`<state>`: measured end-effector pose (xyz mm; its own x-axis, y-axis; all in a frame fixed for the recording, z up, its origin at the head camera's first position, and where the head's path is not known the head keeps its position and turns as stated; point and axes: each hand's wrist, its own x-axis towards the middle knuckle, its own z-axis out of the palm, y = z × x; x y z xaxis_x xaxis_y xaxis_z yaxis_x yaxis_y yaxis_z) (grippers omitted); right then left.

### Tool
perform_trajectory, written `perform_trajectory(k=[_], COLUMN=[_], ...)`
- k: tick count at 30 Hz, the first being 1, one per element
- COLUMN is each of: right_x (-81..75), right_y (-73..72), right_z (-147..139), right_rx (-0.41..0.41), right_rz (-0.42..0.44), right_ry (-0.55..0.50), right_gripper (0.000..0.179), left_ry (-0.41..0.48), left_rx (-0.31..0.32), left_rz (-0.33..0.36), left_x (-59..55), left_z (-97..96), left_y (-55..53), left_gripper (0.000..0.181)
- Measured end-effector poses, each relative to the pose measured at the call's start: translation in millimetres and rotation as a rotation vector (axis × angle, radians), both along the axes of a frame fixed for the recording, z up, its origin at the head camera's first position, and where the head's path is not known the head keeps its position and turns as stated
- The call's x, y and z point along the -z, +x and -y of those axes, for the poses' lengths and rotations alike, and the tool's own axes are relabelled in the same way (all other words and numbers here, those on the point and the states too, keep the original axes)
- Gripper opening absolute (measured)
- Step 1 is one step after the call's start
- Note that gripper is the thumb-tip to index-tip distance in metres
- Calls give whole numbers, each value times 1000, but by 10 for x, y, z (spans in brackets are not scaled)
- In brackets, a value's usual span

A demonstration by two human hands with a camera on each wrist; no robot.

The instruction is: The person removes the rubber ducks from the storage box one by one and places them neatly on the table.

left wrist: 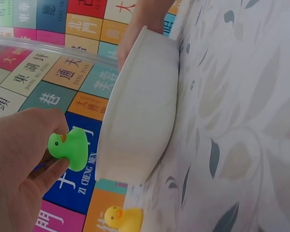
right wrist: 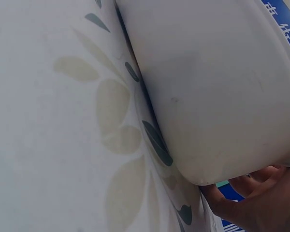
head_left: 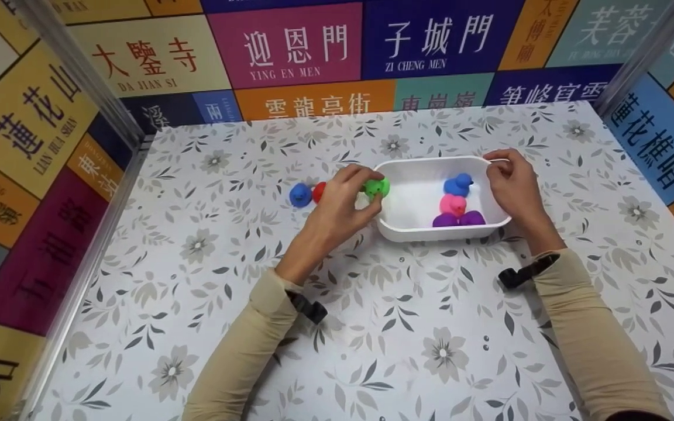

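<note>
Head view shows green duck (head_left: 377, 187) face-on, tub (head_left: 410, 202) crosswise.

We see a white tub (left wrist: 140, 106) of smooth plastic with a soft sheen, and a green duck (left wrist: 76, 150) that looks like smooth rubber. The tabletop (head_left: 372, 374) looks smooth and paper-like, the sleeves (head_left: 237, 351) are matt cloth, and the far left corner strip (head_left: 106, 96) resembles glossy plastic.

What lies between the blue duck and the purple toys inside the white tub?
A pink duck lies between the blue duck and the purple toys inside the white tub; the head view shows it.
</note>
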<state>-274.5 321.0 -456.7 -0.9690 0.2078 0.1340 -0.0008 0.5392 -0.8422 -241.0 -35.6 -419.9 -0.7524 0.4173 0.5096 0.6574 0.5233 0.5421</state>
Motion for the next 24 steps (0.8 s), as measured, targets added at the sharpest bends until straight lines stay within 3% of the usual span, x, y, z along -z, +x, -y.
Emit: perform_trajectory(k=[8, 17, 24], right_x=[-1, -3, -3], right_y=[-4, 1, -9], right_z=[18, 7, 5], right_rx=[5, 6, 5], right_rz=[-10, 7, 17], right_ry=[18, 4, -6], right_gripper=[35, 35, 36], left_ry=[12, 38, 52], left_rx=[-52, -87, -131], left_rz=[0, -43, -31], left_x=[-28, 21, 26], left_z=[201, 388, 556], left_y=[-40, -113, -137], left_gripper=[27, 26, 30])
